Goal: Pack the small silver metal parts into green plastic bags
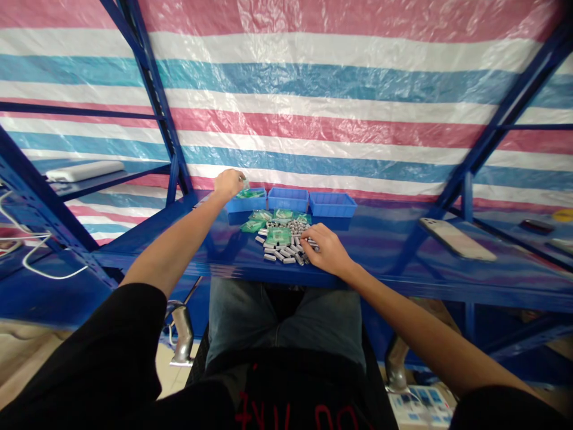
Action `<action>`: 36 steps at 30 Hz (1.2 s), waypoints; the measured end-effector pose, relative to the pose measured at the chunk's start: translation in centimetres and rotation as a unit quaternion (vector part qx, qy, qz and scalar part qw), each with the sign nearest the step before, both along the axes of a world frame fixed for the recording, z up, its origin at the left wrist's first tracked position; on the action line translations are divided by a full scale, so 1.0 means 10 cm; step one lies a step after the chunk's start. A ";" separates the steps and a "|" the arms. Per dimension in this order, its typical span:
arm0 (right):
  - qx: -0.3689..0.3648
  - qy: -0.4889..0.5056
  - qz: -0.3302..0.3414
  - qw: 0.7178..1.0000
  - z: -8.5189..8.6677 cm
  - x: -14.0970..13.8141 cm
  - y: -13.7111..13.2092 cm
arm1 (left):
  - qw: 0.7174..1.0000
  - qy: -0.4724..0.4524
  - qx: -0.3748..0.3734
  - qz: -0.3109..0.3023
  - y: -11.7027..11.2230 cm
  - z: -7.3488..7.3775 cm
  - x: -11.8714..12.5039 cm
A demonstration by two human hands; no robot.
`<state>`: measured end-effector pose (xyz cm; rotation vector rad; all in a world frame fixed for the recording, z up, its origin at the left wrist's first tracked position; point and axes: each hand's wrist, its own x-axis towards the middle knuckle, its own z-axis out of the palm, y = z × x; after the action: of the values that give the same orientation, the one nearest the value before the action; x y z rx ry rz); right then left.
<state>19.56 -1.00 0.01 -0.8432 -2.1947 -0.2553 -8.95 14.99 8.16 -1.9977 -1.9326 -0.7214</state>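
My left hand [230,183] is over the left blue bin [246,205], its fingers pinched on a small clear-and-green packet [246,186]. More green packets [250,193] lie inside that bin. On the table before me is a pile of short silver metal cylinders [286,254], with green packets [278,236] on top and behind. At the pile's right edge my right hand [329,248] has its fingers curled down among the cylinders. Whatever those fingertips grip is hidden.
A middle blue bin [289,199] and a right blue bin [333,205] stand beside the left one. A phone [456,239] lies on the blue table [380,251] at the right. Blue metal uprights [156,89] frame both sides, and a striped plastic sheet [313,131] hangs behind.
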 end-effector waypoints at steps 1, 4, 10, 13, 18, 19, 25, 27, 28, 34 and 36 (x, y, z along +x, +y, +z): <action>0.000 -0.002 -0.002 1.000 0.00 0.00 0.00 | 1.000 0.009 -0.014 -0.002 0.01 0.00 0.01; 0.000 -0.007 -0.007 1.000 0.00 0.00 0.00 | 0.999 0.024 -0.047 0.003 0.03 -0.07 0.05; 0.000 -0.004 -0.004 1.000 -0.01 0.01 0.00 | 0.997 0.033 -0.076 -0.001 0.17 -0.29 0.03; -0.001 -0.006 0.001 1.000 -0.01 0.01 0.01 | 0.993 0.046 -0.102 -0.041 0.24 -0.29 -0.01; -0.005 -0.016 0.001 1.000 0.00 0.00 0.01 | 0.994 0.047 -0.079 -0.067 0.13 -0.24 0.02; -0.007 -0.018 0.001 1.000 0.00 0.00 0.01 | 0.995 0.042 -0.057 -0.072 0.05 -0.25 0.06; -0.008 -0.032 0.001 0.999 -0.01 0.00 0.01 | 0.977 -0.002 0.061 -0.206 -0.69 -0.44 0.30; -0.006 -0.037 -0.001 0.999 -0.01 0.00 0.01 | 0.974 0.006 0.047 -0.220 -0.92 -0.56 0.33; -0.005 -0.040 -0.002 0.999 -0.01 0.00 0.01 | 0.975 0.007 0.041 -0.220 -1.00 -0.63 0.34; -0.001 -0.052 -0.002 0.999 -0.01 0.00 0.00 | 0.979 -0.026 0.021 -0.199 -1.13 -0.91 0.28; 0.001 -0.053 -0.002 0.999 -0.01 0.00 0.00 | 0.980 -0.036 0.005 -0.195 -1.10 -0.91 0.26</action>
<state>19.59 -0.98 -0.09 -0.8499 -2.2903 -0.3115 -6.38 3.95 -0.96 -2.4060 -1.5793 -0.9024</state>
